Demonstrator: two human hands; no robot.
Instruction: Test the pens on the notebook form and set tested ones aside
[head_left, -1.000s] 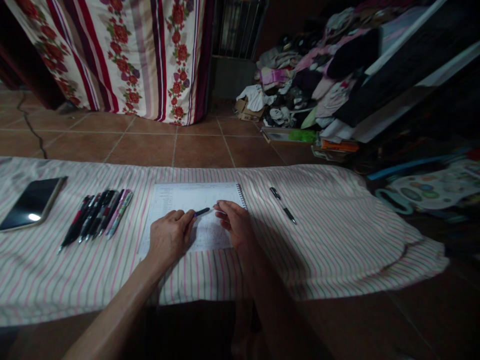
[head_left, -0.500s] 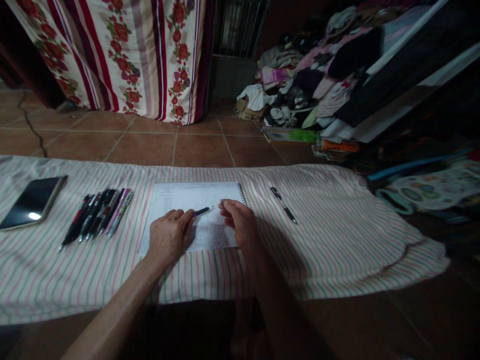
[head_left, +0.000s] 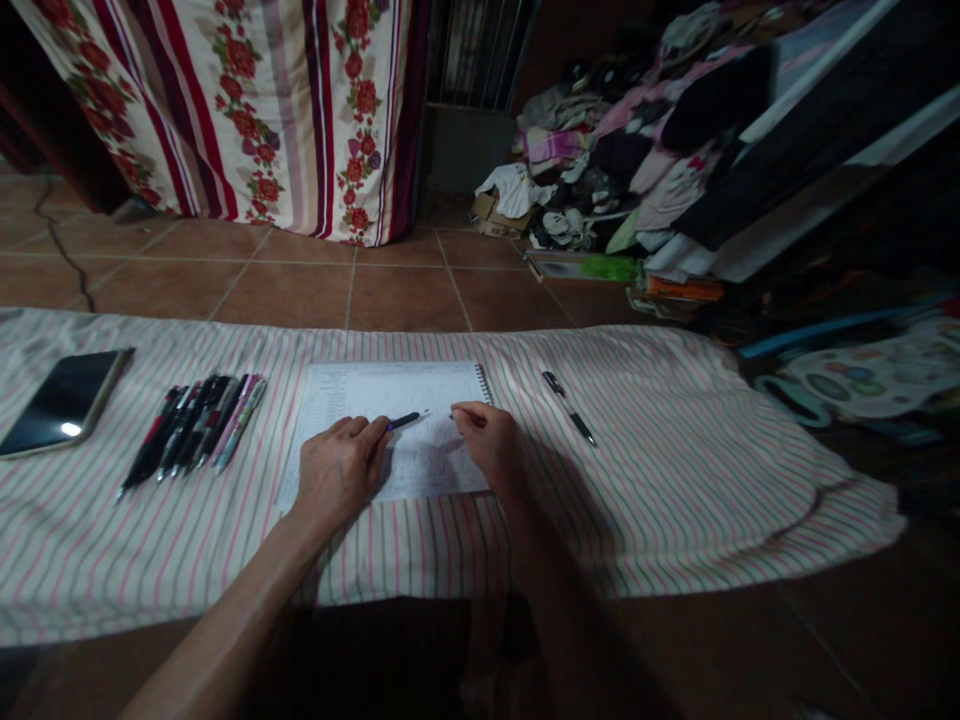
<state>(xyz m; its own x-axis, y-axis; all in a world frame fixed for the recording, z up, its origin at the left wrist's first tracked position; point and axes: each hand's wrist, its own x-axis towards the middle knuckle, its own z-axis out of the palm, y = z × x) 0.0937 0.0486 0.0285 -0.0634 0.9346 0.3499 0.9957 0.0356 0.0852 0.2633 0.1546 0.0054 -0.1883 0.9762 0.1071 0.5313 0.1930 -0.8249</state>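
Note:
My left hand [head_left: 341, 460] is closed around a dark pen [head_left: 405, 421] with a bit of purple near the fingers. The pen's slim, pale end points right, over a spiral notepad [head_left: 397, 385] covered in faint marks. Just to the right, my right hand [head_left: 487, 440] is pinched, fingertips apart from the pen's end; a small dark bit seems to show at them, too small to name. Farther right, a black and silver pen [head_left: 570, 408] lies slanted on the cloth. Left of the notepad rests a row of several pens [head_left: 195, 425].
A striped cloth [head_left: 675, 470] covers the low table. A phone [head_left: 64, 400] lies at its left end. Beyond are floor tiles [head_left: 292, 290], a flowered curtain [head_left: 300, 130] and a heap of clothes [head_left: 600, 150]. Stacked items stand at the right.
My right hand has moved slightly right, away from the pen's end, and its fingers have curled in more. My left hand and its pen stay about where they were.

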